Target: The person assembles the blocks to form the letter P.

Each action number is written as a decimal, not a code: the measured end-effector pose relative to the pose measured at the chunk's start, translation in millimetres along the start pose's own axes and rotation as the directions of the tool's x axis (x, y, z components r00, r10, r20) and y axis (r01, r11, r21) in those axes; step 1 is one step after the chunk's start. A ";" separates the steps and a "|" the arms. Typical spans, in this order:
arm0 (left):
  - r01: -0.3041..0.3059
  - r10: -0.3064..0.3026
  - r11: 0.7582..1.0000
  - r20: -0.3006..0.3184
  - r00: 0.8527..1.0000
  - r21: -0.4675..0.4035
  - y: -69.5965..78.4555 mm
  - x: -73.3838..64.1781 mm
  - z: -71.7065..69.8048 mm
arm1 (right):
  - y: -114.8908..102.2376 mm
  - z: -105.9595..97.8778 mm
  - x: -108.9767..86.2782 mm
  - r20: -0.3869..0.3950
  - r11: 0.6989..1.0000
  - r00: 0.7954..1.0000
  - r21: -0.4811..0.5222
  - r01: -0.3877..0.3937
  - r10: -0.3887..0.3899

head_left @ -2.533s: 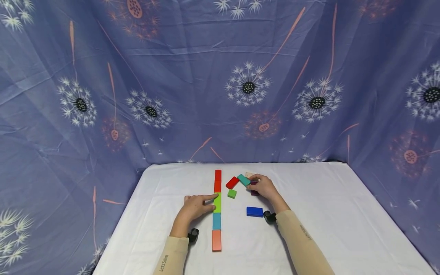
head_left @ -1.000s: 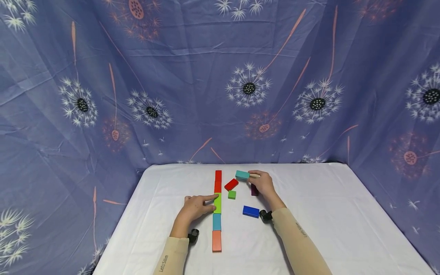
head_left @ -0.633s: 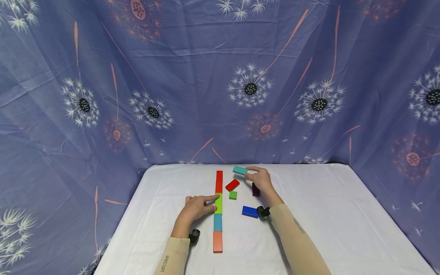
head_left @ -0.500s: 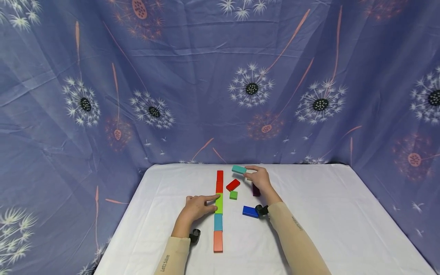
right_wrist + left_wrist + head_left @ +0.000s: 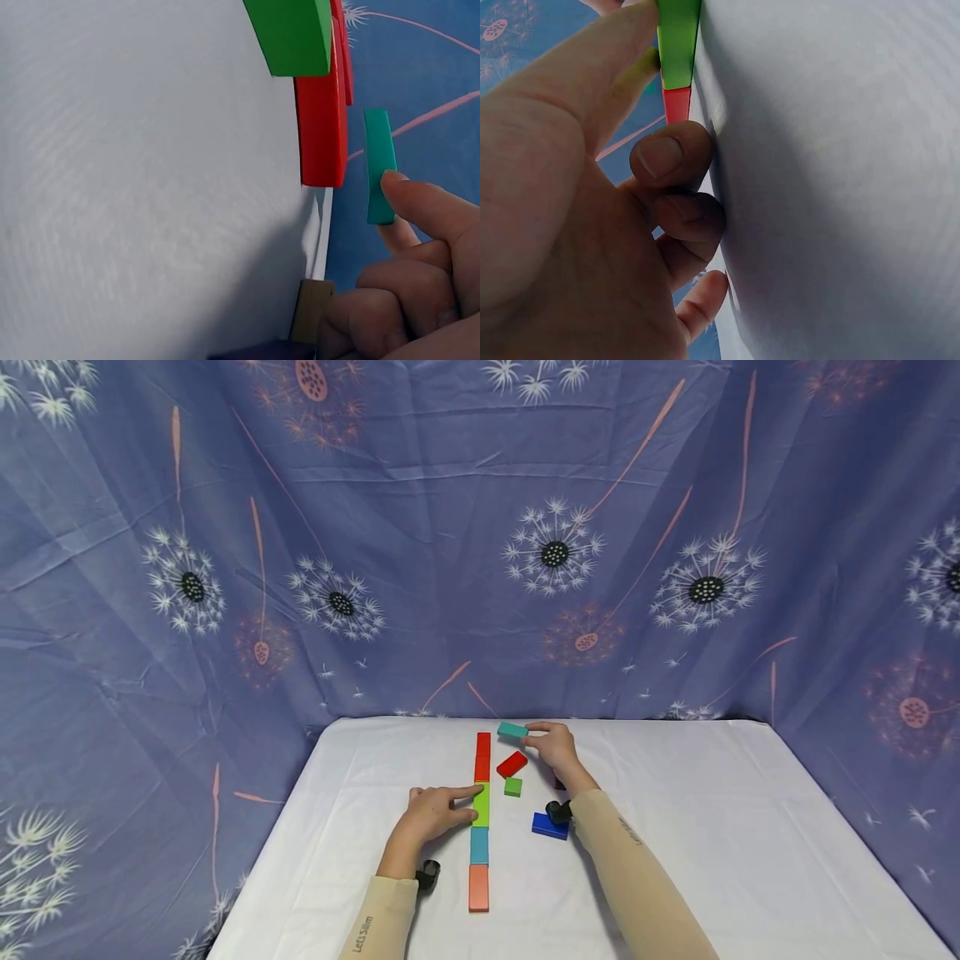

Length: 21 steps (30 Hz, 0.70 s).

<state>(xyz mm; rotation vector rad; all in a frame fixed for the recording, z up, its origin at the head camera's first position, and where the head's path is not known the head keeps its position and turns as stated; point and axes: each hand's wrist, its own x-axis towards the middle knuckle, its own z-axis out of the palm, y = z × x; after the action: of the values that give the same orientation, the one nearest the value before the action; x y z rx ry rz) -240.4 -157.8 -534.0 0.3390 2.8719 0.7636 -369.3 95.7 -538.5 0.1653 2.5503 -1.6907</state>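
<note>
My right hand (image 5: 557, 747) pinches a teal block (image 5: 512, 729) between thumb and index finger, raised over the far part of the table beside the row's far end. The right wrist view has the teal block (image 5: 380, 157) seen edge-on, the other fingers curled in. My left hand (image 5: 427, 817) touches the lime-green block (image 5: 482, 810) in the middle of a straight row, index finger and thumb at its left side. Red blocks (image 5: 483, 756) extend the row away from me; a light blue block (image 5: 479, 846) and a salmon block (image 5: 478, 888) form its near end.
Right of the row lie a loose red block (image 5: 512, 765), a small green block (image 5: 513, 787) and a blue block (image 5: 550, 826) partly behind the right wrist camera. In the right wrist view, a wooden block (image 5: 311, 307) and a dark purple block (image 5: 262, 350) sit below.
My right hand has carried the teal block left and away from me, turning it from slanted to nearly crosswise. The blue block has shifted and turned slightly. My left hand stays at the lime-green block.
</note>
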 end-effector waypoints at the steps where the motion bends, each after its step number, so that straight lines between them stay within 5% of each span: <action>1: 0.000 0.000 1.000 -0.001 1.000 0.003 -0.3 0.3 0.2 | -0.3 1.2 0.3 0.000 1.000 1.000 -0.002 -0.002 0.002; 21: 0.001 -0.001 1.000 -0.006 1.000 -0.007 -1.2 0.1 0.0 | -3.8 13.0 2.4 0.003 0.981 1.000 -0.192 0.027 -0.026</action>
<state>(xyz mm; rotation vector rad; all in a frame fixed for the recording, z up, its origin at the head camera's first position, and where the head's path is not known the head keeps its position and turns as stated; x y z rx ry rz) -240.7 -158.7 -534.6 0.3342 2.8744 0.7755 -372.1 82.4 -540.4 0.1185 2.7064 -1.4407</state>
